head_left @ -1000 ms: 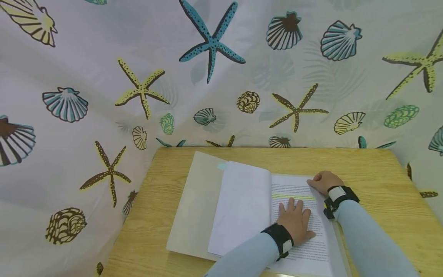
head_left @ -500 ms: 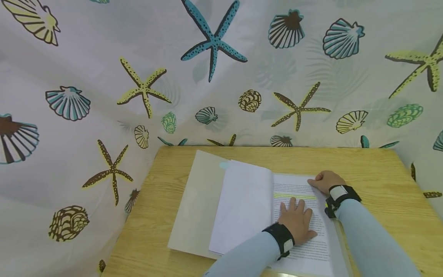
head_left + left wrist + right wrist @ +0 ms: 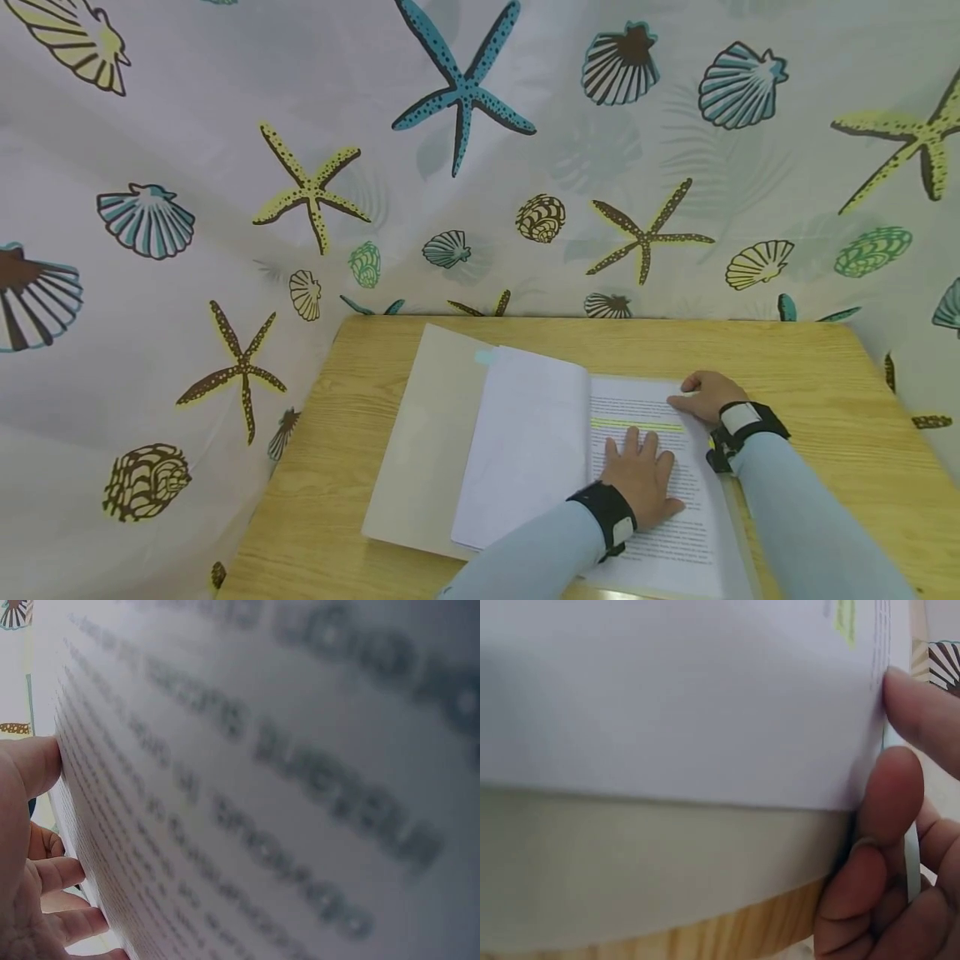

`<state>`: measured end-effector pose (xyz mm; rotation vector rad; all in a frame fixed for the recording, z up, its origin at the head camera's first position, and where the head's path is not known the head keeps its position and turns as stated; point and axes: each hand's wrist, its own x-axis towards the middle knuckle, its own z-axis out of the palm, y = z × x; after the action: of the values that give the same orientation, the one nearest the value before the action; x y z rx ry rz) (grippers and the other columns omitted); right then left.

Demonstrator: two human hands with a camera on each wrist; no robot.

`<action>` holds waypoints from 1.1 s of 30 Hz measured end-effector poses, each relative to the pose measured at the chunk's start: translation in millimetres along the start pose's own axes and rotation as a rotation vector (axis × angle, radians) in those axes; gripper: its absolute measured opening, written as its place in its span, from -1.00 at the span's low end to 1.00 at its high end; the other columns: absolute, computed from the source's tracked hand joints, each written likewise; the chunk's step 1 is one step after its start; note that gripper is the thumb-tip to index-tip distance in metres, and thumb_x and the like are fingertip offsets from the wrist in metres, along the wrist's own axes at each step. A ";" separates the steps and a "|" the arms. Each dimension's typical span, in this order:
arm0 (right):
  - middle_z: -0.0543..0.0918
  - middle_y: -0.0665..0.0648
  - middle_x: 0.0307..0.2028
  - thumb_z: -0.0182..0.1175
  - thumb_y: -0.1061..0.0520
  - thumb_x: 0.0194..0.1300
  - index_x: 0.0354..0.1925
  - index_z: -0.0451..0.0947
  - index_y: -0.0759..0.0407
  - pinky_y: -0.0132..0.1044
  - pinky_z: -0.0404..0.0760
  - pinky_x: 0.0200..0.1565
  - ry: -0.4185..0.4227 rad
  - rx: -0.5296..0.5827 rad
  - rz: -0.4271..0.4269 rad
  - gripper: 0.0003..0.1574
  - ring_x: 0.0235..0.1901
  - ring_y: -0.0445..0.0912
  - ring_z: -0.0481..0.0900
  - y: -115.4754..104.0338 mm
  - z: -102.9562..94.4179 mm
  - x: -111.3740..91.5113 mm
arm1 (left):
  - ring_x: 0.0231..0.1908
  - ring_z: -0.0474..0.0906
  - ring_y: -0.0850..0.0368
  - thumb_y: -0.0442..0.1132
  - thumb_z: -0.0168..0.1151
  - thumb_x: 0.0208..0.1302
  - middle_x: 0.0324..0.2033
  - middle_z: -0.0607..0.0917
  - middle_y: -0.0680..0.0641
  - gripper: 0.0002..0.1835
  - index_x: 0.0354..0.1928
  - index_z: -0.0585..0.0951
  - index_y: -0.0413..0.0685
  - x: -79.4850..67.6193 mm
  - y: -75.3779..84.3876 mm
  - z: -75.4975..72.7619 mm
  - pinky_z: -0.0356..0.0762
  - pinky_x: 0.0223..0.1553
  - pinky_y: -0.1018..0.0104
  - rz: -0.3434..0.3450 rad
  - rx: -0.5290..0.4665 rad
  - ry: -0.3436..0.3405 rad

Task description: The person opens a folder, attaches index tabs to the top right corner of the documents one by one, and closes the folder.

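An open book or bound stack of papers point(image 3: 525, 450) lies on the wooden table. Its right page point(image 3: 675, 542) has printed text and a yellow highlighted line. My left hand point(image 3: 639, 483) rests on that page, fingers spread over the text; in the left wrist view the blurred print fills most of the picture. At the page's upper right corner is my right hand point(image 3: 708, 396), its thumb point(image 3: 922, 712) on the page and the other fingers curled. Between those fingers shows a thin pale strip point(image 3: 912, 862), its kind unclear. A light blue tab point(image 3: 482, 358) sticks out from the turned left page.
The beige cover point(image 3: 420, 450) lies flat at the left. Around the book runs the wooden table top point(image 3: 832, 417). A hanging cloth point(image 3: 495, 250) printed with starfish and shells stands behind the table and along its sides.
The right hand has shifted very slightly right at the page corner. The left hand stays spread on the page. The head view has moved a little.
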<state>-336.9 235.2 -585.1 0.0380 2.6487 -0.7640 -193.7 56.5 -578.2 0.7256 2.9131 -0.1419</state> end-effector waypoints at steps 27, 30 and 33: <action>0.54 0.35 -0.16 0.35 -0.16 0.15 -0.06 0.47 0.33 -0.23 0.44 -0.40 0.032 0.000 -0.009 -0.35 -0.31 0.11 0.48 -6.1 -2.8 -6.6 | 0.40 0.05 -0.04 0.50 -0.04 0.15 0.40 0.19 0.05 -0.26 0.31 0.32 0.36 10.5 0.6 14.1 0.21 0.25 -0.12 -0.021 0.001 0.001; 0.56 0.33 -0.17 0.31 -0.13 0.20 -0.04 0.47 0.32 -0.23 0.43 -0.39 0.019 0.013 -0.014 -0.39 -0.31 0.08 0.48 -2.1 -3.0 -6.3 | 0.40 0.05 -0.04 0.50 -0.03 0.15 0.40 0.19 0.06 -0.26 0.31 0.32 0.36 9.8 1.5 13.5 0.21 0.25 -0.12 -0.022 -0.001 0.000; 0.56 0.29 -0.18 0.26 -0.05 0.26 0.02 0.44 0.31 -0.23 0.43 -0.37 -0.014 0.049 -0.002 -0.46 -0.33 0.03 0.50 1.5 -3.5 -5.9 | 0.40 0.05 -0.04 0.50 -0.04 0.15 0.40 0.20 0.06 -0.26 0.31 0.32 0.36 8.2 1.8 12.1 0.21 0.25 -0.12 -0.022 0.003 -0.001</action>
<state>-332.5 238.7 -580.9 0.0426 2.6173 -0.8265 -198.7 60.4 -591.4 0.6934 2.9215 -0.1489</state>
